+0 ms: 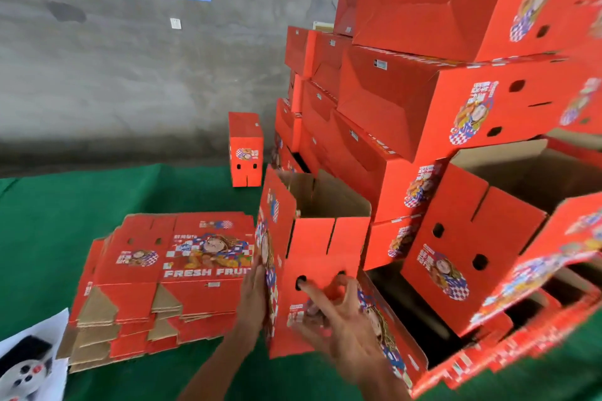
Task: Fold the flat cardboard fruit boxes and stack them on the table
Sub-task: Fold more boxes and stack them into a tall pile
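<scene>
Both hands meet on a half-folded red box (312,257) standing open-topped on the green bench (49,221): the left hand (254,296) presses flat, fingers straight, against its left side, while the right hand (338,312) rests spread fingers on its front face, one fingertip in a round hole. Just left lies a pile of flat boxes (163,283); behind and right, folded boxes (423,101) are stacked high
</scene>
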Motion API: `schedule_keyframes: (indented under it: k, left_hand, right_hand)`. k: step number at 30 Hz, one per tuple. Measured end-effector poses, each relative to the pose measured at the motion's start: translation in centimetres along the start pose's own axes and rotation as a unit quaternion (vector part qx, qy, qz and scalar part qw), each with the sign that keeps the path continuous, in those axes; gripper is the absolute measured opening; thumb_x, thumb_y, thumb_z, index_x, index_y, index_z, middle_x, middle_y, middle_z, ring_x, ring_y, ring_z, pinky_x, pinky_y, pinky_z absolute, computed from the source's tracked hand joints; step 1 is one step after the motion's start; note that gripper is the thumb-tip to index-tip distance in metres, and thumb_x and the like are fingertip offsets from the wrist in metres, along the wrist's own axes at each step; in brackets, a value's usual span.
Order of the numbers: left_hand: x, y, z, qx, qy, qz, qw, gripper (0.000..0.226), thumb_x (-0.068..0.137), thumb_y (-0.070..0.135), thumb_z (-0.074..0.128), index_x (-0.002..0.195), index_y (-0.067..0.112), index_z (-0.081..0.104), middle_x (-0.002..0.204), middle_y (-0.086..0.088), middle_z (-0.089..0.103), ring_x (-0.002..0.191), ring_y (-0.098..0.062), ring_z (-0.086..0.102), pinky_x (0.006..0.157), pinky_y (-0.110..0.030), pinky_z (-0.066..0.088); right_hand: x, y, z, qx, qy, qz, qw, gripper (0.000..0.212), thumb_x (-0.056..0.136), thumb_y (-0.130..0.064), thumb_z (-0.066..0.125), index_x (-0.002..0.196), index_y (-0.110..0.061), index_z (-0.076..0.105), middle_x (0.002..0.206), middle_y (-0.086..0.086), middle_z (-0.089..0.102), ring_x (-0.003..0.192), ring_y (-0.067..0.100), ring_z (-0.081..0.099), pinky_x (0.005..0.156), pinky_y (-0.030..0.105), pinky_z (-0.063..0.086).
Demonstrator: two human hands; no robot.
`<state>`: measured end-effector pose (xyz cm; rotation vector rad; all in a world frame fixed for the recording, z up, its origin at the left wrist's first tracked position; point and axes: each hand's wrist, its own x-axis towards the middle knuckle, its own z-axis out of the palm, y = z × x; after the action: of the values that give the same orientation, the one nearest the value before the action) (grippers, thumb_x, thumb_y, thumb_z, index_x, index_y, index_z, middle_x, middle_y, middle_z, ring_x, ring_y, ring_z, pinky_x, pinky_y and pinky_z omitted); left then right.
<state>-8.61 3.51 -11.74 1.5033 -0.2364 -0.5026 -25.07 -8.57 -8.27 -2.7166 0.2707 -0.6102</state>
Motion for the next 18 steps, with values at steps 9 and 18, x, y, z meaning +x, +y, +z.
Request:
schedule_keyframes:
  k: [9,18]
  left_hand:
    - [-0.5,-1.2,6.3,-0.075,-0.041,-0.099,0.991,0.072,0.069,0.102,0.034,0.123,0.06,0.058,0.137,0.011,0.062,0.132,-0.028,0.054,0.107,-0.071,0.04]
    - [4.7,-2.6,5.7,0.049,-0.023,-0.024,0.998,0.08,0.094,0.073,0.048,0.16,0.044,0.012,0.155,0.012,0.04,0.125,0.006,0.053,0.107,-0.022,0.043]
  right_hand:
    - [1.4,6.4,5.4,-0.05,-0.105,0.068,0.991,0.06,0.1,-0.057,0.05,0.153,-0.051,0.023,0.169,0.007,-0.015,0.111,0.028,0.07,0.085,0.044,0.063]
    - [4.1,7.6,13.0,-0.016,-0.153,0.093,0.984,0.077,0.102,-0.057,0.048,0.164,-0.039,0.006,0.161,0.02,-0.038,0.148,0.039,0.04,0.111,0.038,0.049]
